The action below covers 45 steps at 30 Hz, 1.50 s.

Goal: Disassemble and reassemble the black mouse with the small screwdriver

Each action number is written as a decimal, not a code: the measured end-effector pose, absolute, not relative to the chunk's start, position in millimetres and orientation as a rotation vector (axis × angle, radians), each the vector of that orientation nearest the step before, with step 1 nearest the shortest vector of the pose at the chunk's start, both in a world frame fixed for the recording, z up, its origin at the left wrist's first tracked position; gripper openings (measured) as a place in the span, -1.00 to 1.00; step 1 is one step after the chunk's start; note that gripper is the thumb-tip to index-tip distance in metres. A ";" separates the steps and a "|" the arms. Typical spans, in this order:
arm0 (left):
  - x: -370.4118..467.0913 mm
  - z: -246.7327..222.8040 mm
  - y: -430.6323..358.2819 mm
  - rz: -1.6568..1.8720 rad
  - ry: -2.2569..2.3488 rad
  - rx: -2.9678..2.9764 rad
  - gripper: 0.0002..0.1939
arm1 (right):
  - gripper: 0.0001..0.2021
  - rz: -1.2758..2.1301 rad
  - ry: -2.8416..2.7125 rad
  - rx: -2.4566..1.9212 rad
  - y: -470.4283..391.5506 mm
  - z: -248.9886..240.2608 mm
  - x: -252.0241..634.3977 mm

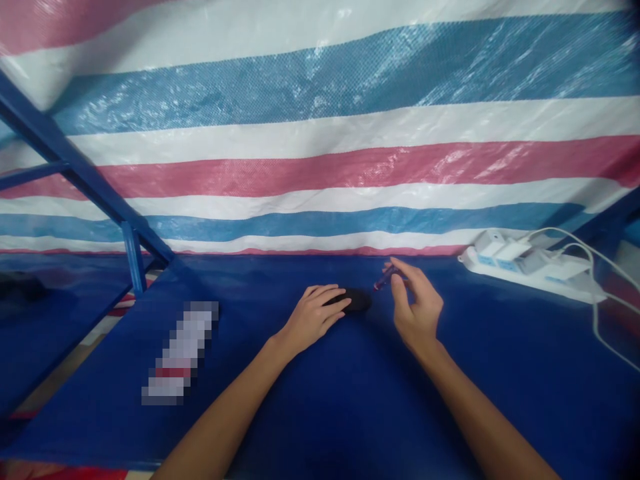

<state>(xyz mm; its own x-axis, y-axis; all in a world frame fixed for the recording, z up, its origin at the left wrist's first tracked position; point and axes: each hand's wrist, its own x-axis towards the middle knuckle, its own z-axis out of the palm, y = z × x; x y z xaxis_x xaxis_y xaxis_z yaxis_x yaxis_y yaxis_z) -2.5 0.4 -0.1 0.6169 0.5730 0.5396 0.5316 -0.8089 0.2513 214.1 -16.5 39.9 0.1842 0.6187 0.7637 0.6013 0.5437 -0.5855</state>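
Observation:
A black, rounded object that looks like a computer mouse (359, 301) lies on the blue tabletop. My left hand (320, 312) is over its left end, fingers curled across it and holding it against the surface. Just to the right, my right hand (417, 300) pinches a small, slim, see-through reddish stick (384, 279) between thumb and fingers. The stick slants down to the left, its lower end near the right end of the mouse but apart from it. Its exact kind is too small to make out.
A white power strip (565, 285) with several plugged-in chargers and white cables stands at the back right. On the left lies a blurred-out, pale oblong item (185, 350). A blue metal frame (95, 180) rises at the left, and a striped plastic sheet (320, 170) hangs behind.

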 end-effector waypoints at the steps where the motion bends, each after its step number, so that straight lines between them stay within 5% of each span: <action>1: -2.6 -0.3 0.5 0.958 0.947 2.766 -0.71 | -0.69 0.034 -1.472 -1.099 -16.5 39.3 213.9; 45: -2.0 0.0 0.7 0.960 0.956 2.772 -0.72 | -0.74 -0.085 -1.478 -1.097 -15.7 43.1 214.6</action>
<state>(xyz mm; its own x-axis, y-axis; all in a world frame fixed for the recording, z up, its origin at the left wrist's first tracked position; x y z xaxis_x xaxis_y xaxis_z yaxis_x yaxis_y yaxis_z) -2.0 0.7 0.0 0.6148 0.5738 0.5411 0.5390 -0.8065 0.2429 214.6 -15.7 43.1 0.1814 0.5610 0.8077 0.6504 0.5476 -0.5264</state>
